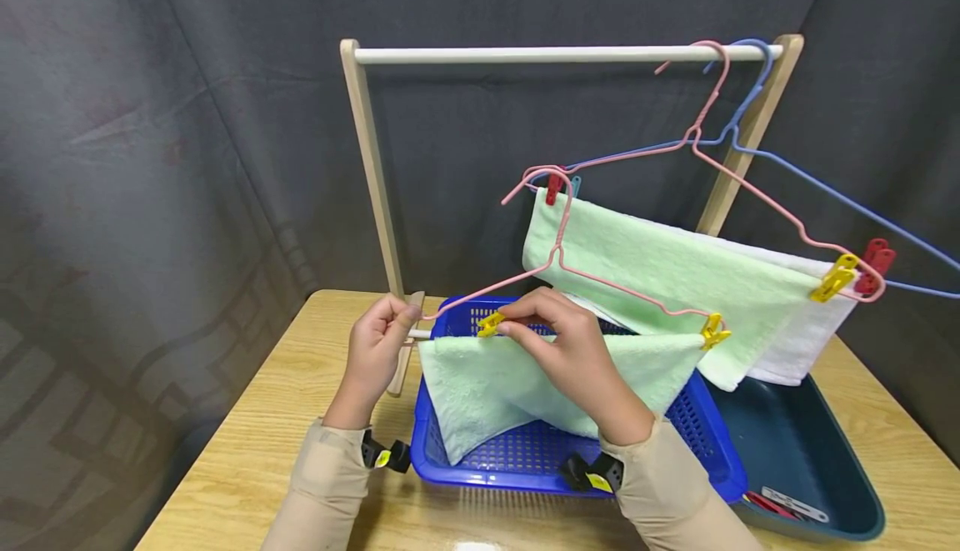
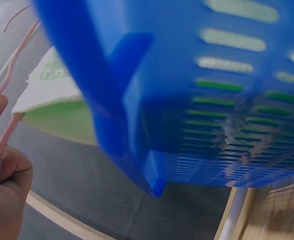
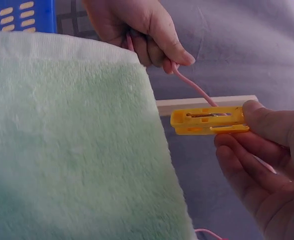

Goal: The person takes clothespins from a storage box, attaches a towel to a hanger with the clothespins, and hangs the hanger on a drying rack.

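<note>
My left hand grips the left end of a pink wire hanger above the blue basket. Between the thumb and fingers of my right hand is a yellow clothespin, held just above the towel's top edge in the head view. A pale green towel hangs folded over the hanger's bottom bar. Another yellow clothespin sits at the hanger's right corner, on the towel. In the right wrist view the pinched clothespin lies to the side of the towel's edge, apart from it.
Under the towel stands the blue basket. A dark green tray beside it holds red and white pieces. On the rack's white rod, a pink hanger and a blue hanger carry clipped green and white towels.
</note>
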Motion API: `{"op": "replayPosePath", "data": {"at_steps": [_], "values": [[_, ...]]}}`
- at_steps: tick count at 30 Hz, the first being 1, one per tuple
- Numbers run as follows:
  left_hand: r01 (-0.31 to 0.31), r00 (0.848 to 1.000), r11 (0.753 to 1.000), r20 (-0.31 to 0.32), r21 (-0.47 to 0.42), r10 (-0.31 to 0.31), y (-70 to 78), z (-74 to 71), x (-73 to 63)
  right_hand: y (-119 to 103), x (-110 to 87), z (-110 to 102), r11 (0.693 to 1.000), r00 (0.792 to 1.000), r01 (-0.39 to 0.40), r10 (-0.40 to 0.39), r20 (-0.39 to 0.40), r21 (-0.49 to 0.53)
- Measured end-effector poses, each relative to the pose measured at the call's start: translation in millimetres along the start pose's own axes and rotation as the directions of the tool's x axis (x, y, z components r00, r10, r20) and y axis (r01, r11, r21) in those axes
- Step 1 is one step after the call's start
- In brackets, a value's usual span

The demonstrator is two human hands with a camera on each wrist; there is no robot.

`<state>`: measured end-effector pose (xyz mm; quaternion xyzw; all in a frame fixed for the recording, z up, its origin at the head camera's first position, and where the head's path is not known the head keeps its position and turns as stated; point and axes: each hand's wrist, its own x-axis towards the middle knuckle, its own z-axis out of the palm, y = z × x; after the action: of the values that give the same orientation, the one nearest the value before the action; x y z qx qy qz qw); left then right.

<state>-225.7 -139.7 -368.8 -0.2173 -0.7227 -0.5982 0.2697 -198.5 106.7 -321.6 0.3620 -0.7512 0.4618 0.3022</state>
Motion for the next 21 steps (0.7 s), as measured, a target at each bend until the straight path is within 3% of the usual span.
{"op": "replayPosePath", "data": {"at_steps": [21], "values": [[0.011, 1.0, 1.0, 0.008, -0.009, -0.011, -2.2, -0.2, 0.4, -6.0, 8.2, 28.5, 0.998, 0.998, 0.05, -0.051, 0.035, 0.031]]}}
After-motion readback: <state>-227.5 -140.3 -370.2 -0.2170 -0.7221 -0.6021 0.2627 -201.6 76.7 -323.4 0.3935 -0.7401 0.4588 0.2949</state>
